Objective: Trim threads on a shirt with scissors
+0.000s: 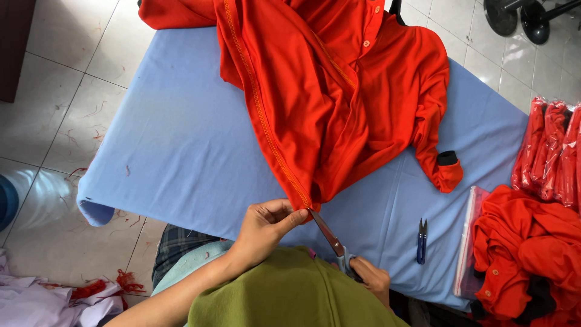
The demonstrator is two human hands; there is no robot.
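A red buttoned garment (339, 97) lies spread on a table with a light blue cover (181, 145), an orange stitched seam running down to its near corner. My left hand (266, 227) pinches that corner by the seam end. My right hand (370, 278) grips a pair of scissors (330, 239), whose blades point up-left and meet the garment corner beside my left fingers. Part of my right hand is hidden behind my green sleeve.
A small dark blue thread snipper (422, 241) lies on the cover to the right. A pile of red garments (526, 260) and plastic-bagged red garments (551, 151) sit at the right. Red thread scraps (97, 287) and white cloth (36, 303) lie on the tiled floor.
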